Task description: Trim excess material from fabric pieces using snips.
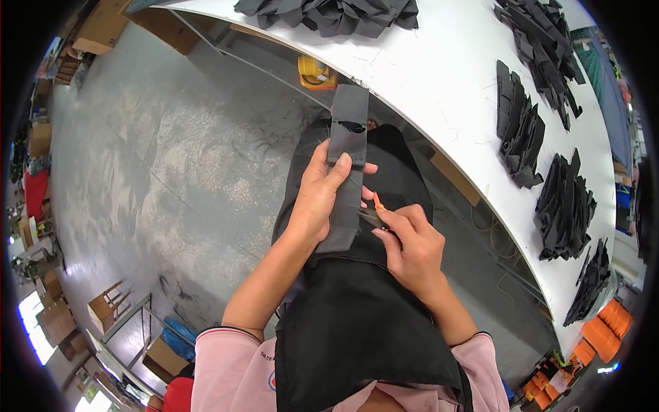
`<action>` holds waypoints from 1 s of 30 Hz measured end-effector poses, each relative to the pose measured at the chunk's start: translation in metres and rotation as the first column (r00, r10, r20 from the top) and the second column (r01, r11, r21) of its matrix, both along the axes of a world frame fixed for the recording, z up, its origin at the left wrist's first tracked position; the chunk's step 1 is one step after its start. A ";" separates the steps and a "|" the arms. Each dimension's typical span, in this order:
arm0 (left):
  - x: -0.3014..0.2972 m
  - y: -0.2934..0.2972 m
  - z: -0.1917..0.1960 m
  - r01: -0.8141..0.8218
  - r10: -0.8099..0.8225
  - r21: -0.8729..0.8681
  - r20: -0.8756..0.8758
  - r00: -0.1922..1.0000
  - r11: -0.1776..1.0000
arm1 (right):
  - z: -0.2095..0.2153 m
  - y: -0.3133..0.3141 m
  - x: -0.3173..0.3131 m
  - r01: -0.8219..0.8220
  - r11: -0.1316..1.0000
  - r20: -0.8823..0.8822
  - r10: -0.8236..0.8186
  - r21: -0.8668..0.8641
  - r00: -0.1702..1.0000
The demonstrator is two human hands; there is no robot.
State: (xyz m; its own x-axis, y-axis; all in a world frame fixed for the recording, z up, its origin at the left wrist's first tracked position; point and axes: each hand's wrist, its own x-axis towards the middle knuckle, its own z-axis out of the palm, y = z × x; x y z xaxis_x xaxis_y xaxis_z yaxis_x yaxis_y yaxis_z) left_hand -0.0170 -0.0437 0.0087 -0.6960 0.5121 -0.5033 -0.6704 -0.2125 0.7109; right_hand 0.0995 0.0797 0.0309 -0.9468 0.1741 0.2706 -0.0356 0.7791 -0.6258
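A long dark grey fabric strip (353,106) lies lengthwise over my lap, its far end close to the table edge. A slit or gap shows dark across its upper part. My left hand (314,199) grips the strip around its middle, thumb pressed on top and the other fingers beneath it. At the strip's right edge, my right hand (419,250) is closed around small thread snips (371,218) with an orange part. Their blades point left and lie next to the fabric; whether they touch it, I cannot tell.
A white curved table (439,75) runs from ahead to my right. Several piles of dark fabric pieces (522,130) lie on it, including a far pile (329,15). Beneath it sits a yellow object (316,72). Orange bundles (607,326) are far right; a wooden chair (110,307) stands left.
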 end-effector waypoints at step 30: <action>0.005 -0.004 -0.001 0.042 -0.050 0.069 0.118 0.992 0.997 | -0.004 -0.004 0.001 -0.097 0.987 0.058 0.105 -0.129 0.993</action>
